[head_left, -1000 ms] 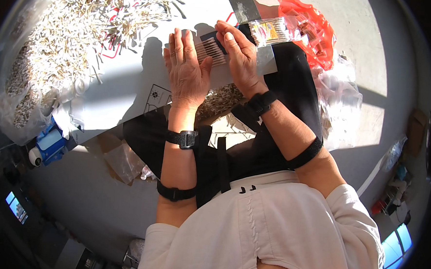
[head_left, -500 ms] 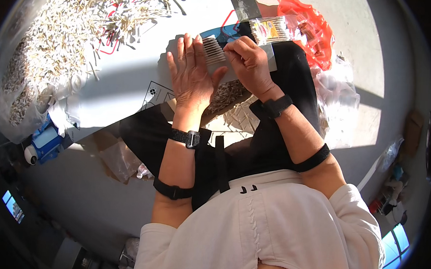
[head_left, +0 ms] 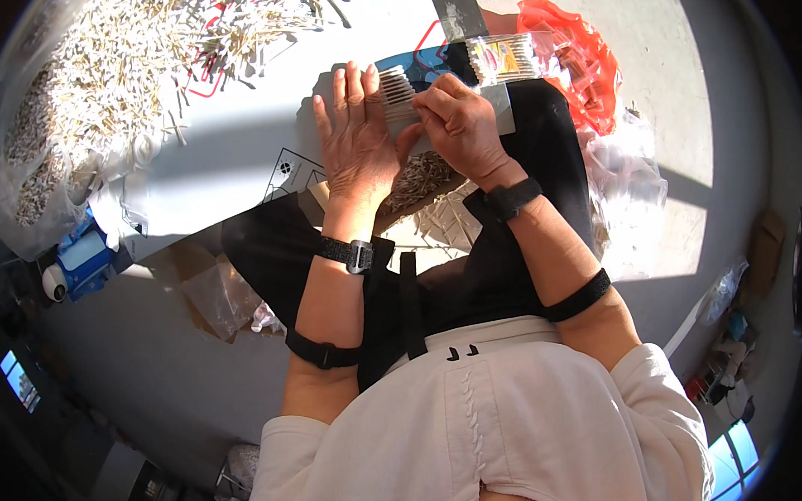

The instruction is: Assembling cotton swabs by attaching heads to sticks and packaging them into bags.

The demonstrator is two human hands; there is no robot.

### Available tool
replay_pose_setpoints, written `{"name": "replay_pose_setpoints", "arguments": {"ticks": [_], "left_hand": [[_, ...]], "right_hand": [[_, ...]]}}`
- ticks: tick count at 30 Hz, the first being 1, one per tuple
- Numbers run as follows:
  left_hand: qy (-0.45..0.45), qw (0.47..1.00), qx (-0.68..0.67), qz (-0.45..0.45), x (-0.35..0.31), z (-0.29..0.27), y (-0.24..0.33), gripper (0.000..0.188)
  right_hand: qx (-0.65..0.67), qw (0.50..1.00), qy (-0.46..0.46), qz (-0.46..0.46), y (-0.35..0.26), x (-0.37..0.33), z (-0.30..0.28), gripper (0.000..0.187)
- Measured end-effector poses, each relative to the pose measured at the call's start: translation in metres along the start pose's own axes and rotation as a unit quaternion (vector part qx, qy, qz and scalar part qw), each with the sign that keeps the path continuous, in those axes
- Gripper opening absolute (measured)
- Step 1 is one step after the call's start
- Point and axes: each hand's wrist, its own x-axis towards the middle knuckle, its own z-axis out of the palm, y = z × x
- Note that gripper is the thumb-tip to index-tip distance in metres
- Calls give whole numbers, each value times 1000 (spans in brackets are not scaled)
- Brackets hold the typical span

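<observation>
A neat row of cotton swabs lies side by side near the table's front edge, between my two hands. My left hand is spread palm down at the row's left side, fingers stretched out and thumb pointing toward my right hand. At the row's right end my right hand is closed in a pinch, its fingertips near the left thumb. Whatever those fingertips hold, if anything, is too small to make out. Below my hands, an open box of loose swabs is partly covered by them.
A large heap of loose swabs spreads over the left of the white tabletop. A filled clear swab packet lies at the right edge, beside a red plastic bag and a clear bag. A blue-and-white package sits lower left.
My right hand's fingertips have shifted slightly toward me, closer to the left thumb. My left hand has moved a little to the right. The other things keep their places.
</observation>
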Motion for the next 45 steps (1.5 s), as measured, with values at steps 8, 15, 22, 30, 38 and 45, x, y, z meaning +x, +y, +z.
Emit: {"name": "replay_pose_setpoints", "arguments": {"ticks": [8, 15, 22, 30, 38, 45], "left_hand": [[-14, 1000, 4, -6, 1, -2, 2, 92], [-9, 1000, -2, -7, 1, -1, 1, 90], [-17, 1000, 5, -9, 2, -3, 2, 89], [-21, 1000, 6, -11, 2, -3, 2, 90], [-24, 1000, 0, -19, 3, -3, 2, 90], [-36, 999, 0, -27, 2, -2, 1, 92]], "right_hand": [[29, 999, 27, 24, -1, 2, 2, 5], [-6, 1000, 4, 3, 1, 2, 2, 5], [22, 999, 22, 35, -1, 7, 3, 7], [-36, 999, 8, 28, -1, 10, 6, 12], [-47, 998, -12, 39, -3, 11, 5, 11], [-32, 998, -16, 56, -5, 13, 5, 12]]}}
